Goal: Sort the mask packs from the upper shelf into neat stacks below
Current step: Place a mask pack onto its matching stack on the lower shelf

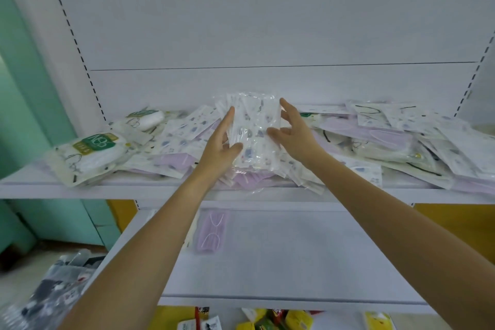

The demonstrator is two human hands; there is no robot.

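With our left grip point(222, 147) and right grip point(294, 134) clamped on the clear-wrapped bundle of white printed mask packs point(254, 131), held over the heap point(176, 139) on the white upper shelf point(80, 191), we should square its edges and lower it flat beside the lilac mask pack point(211, 230) below.

Teal wall point(24, 88) stood at far left. White back panel point(267, 21) ran between slotted uprights point(77, 48). Yellow panel point(455, 225) showed lower right. Yellow packets point(297, 320) lay along the bottom edge. Blurred clear bags point(53, 295), apparently holding dark goods, sat lower left.
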